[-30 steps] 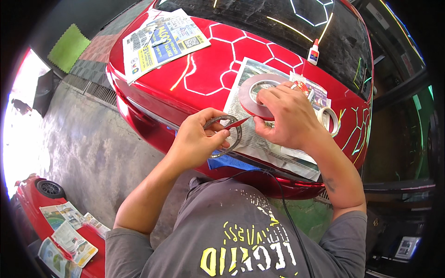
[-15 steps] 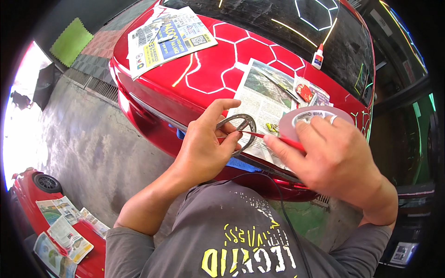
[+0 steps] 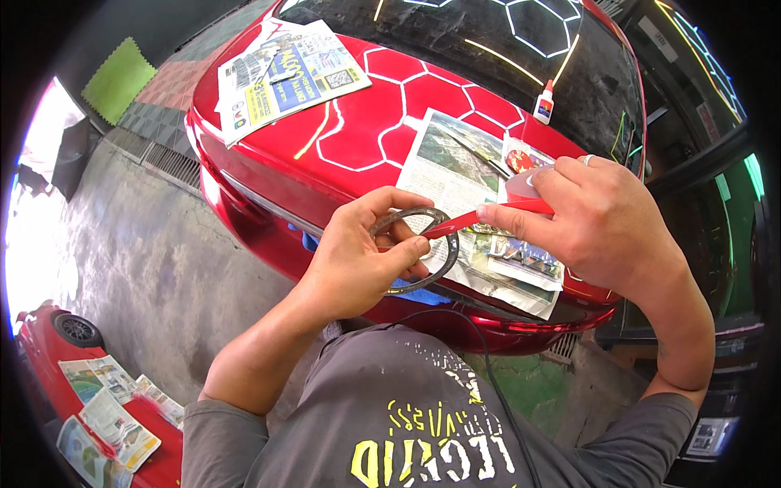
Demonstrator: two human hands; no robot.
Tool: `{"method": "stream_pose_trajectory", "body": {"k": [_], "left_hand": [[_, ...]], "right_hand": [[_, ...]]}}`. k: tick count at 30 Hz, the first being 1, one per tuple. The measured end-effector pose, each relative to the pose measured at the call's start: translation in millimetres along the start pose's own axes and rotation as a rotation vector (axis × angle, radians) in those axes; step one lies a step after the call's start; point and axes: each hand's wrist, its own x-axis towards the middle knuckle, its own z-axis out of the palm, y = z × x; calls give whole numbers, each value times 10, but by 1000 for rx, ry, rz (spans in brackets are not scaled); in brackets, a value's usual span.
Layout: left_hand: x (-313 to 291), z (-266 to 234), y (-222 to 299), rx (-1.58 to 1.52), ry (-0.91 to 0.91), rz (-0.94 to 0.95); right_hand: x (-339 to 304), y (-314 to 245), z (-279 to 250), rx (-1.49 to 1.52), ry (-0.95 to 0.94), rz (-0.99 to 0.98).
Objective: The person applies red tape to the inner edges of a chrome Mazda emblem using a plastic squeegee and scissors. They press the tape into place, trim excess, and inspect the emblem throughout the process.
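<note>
My left hand [image 3: 350,256] pinches a dark oval ring-shaped car emblem [image 3: 452,256], held upright above the rear edge of a red car [image 3: 268,187]. A strip of red tape [image 3: 465,222] runs from the emblem, at my left thumb and fingers, across to my right hand [image 3: 606,220]. My right hand is closed around the tape roll [image 3: 522,187], thumb against the strip; its fingers hide much of the roll. Beneath both hands, newspaper [image 3: 443,154] covers part of the red panel, with silvery letter-shaped pieces [image 3: 525,254] lying on it.
A white glue bottle with a red tip [image 3: 544,106] stands by the dark rear window [image 3: 455,61]. A thin blade-like tool [image 3: 488,161] and a red round piece [image 3: 518,161] lie on the newspaper. More newspapers [image 3: 325,73] rest at the far left. A smaller red vehicle [image 3: 41,337] stands lower left.
My right hand has moved right and slightly up with the roll, and the red strip between my hands looks longer and wider. The emblem has turned to face me more.
</note>
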Motion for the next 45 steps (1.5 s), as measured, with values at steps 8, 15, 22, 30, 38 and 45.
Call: {"method": "stream_pose_trajectory", "body": {"k": [8,15,22,30,38,45], "left_hand": [[7,21,-93,-24,13,28],[24,-3,-121,-120,-36,13],[48,31,-80,-43,4,39],[70,120,-60,104,102,123],[151,38,-167,-22,110,59],[206,20,-204,-70,131,67]], "right_hand": [[29,-90,3,-15,-35,29],[30,-146,-31,-64,-32,39],[56,-174,-225,-82,-68,0],[76,-236,-356,-113,-160,7],[107,-250,-266,-84,-222,7],[197,-335,-306,-143,-253,-61]]}}
